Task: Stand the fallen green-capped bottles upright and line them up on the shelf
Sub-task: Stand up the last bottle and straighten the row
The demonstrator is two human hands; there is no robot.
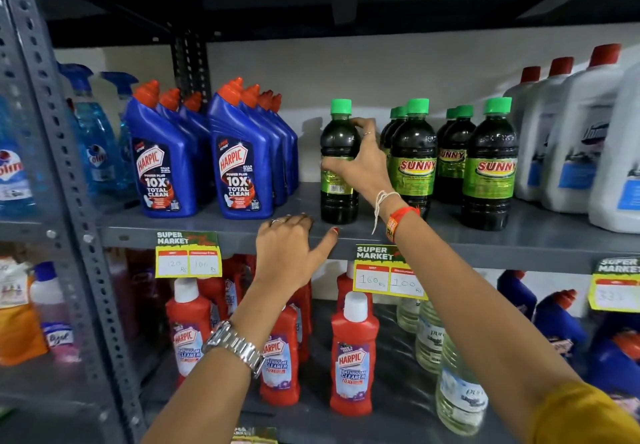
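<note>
A dark bottle with a green cap [337,153] stands upright on the grey shelf [540,236], left of the other green-capped bottles. My right hand [360,159] is wrapped around its middle, covering part of the green label. To its right, several green-capped bottles [412,153] stand upright in two rows running front to back, the front right one [491,166] nearest the edge. My left hand [291,246] rests on the shelf's front lip below and left of the held bottle, fingers curled over the edge, holding nothing.
Blue toilet-cleaner bottles with red caps [242,159] stand left of the held bottle, with a gap between. White jugs with red caps [568,139] crowd the right. Price tags [388,275] hang from the shelf lip. Red and clear bottles fill the shelf below.
</note>
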